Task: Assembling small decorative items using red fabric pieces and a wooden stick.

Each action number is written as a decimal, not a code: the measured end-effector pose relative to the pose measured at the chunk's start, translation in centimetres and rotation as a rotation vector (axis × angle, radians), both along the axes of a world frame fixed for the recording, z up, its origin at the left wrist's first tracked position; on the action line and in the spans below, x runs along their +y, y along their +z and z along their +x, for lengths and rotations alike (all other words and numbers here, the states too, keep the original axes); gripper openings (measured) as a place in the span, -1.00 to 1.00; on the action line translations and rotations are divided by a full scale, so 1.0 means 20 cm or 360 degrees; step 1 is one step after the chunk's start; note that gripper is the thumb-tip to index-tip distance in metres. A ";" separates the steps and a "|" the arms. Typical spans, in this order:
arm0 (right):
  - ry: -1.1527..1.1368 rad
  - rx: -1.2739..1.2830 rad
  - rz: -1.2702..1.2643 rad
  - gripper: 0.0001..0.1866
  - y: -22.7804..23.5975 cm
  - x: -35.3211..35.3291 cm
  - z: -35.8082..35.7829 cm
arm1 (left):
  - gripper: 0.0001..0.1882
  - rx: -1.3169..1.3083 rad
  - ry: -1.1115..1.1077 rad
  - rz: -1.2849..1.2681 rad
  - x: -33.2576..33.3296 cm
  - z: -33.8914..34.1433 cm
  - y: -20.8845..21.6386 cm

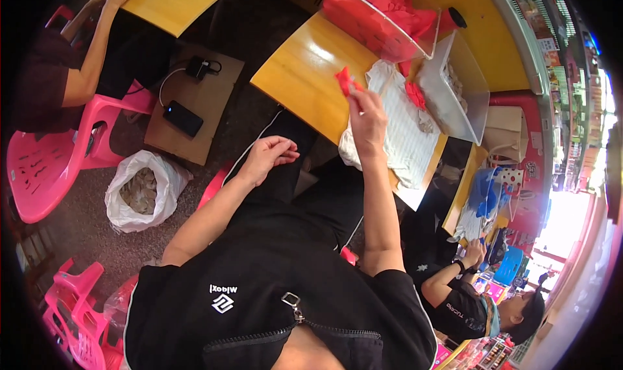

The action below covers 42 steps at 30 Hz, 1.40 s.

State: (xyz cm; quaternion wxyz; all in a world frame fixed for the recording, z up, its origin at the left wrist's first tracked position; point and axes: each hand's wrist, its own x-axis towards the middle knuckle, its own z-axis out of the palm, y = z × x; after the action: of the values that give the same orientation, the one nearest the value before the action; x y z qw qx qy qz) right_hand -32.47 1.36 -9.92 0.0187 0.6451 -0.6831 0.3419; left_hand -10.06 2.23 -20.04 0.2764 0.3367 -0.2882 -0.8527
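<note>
My right hand [368, 120] is raised over the yellow table, thumb and fingers pinching a small crinkled red piece [344, 80] of thin, shiny material. Below and beside it lies a white striped cloth [402, 136], which drapes over the table's near edge. Another red piece [415, 96] and a small greyish piece [426, 122] rest on that cloth. Over my lap, short of the table, my left hand [269, 158] has loosely bent fingers, and nothing shows in them.
Behind the cloth stand a basket [370, 21] heaped with red material and a translucent bin [477, 78] of small pale pieces. A white sack [143, 198] of similar pieces sits left on the floor, near a pink chair [48, 169]. Other people sit left and right.
</note>
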 end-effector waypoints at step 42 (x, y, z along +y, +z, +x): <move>0.0021 -0.1545 0.0566 -0.74 0.12 0.20 0.17 | -0.49 0.0394 0.0103 0.0293 -0.01 -0.06 0.24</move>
State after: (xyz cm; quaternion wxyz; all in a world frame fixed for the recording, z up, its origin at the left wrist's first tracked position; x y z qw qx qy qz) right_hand -29.01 5.36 -7.50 -0.4126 0.4096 -0.6566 0.4806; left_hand -11.34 2.12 -15.20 0.3052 0.2619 -0.1615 -0.9012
